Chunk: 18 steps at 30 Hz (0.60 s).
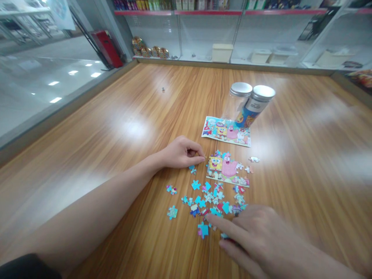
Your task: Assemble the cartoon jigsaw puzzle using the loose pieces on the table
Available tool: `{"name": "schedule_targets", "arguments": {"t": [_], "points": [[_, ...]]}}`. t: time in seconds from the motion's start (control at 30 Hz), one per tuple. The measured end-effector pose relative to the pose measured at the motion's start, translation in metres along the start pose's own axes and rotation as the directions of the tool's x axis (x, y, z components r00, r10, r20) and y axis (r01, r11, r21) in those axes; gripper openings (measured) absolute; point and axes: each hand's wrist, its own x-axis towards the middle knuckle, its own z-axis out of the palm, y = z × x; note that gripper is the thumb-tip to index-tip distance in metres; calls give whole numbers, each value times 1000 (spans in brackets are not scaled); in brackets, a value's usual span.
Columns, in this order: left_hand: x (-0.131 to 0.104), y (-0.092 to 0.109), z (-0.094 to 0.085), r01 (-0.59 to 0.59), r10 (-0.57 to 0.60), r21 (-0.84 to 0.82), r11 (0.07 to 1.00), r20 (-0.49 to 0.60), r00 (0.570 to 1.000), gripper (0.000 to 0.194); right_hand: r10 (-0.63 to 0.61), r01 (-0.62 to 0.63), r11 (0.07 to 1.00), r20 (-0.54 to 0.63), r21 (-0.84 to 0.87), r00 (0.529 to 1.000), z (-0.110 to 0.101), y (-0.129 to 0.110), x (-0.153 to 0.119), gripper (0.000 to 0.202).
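Note:
A partly joined jigsaw puzzle [229,167] with a yellow and a pink cartoon figure lies flat on the wooden table. At its left edge rests my left hand [184,152], fingers curled and thumb against the index finger; whatever may be between them is hidden. Loose puzzle pieces [200,201], mostly light blue, are spread below the joined part. My right hand [255,236] reaches over them from the lower right, its index fingertip touching pieces and its thumb apart. A few pieces beneath that hand are partly covered. One loose piece [254,159] sits right of the puzzle.
Behind the puzzle lies a printed picture sheet [213,131]. Two cylindrical jars with silver lids stand by it, a clear jar [232,102] and a labelled jar [254,106]. A small object [163,89] is farther back. Shelves [203,35] border the table's far edge.

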Motion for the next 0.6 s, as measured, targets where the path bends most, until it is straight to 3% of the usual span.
{"name": "schedule_targets", "arguments": {"t": [0.23,0.6], "points": [[0,3,-1,8,-8,-39,999,-4,1000,24,17,-17,1000,33,-8,999,5,4,-3,40],[1,7,-3,38,-38,-74,997,5,999,23,-45,64,993,-187,97,981,11,15,-9,29]]}}
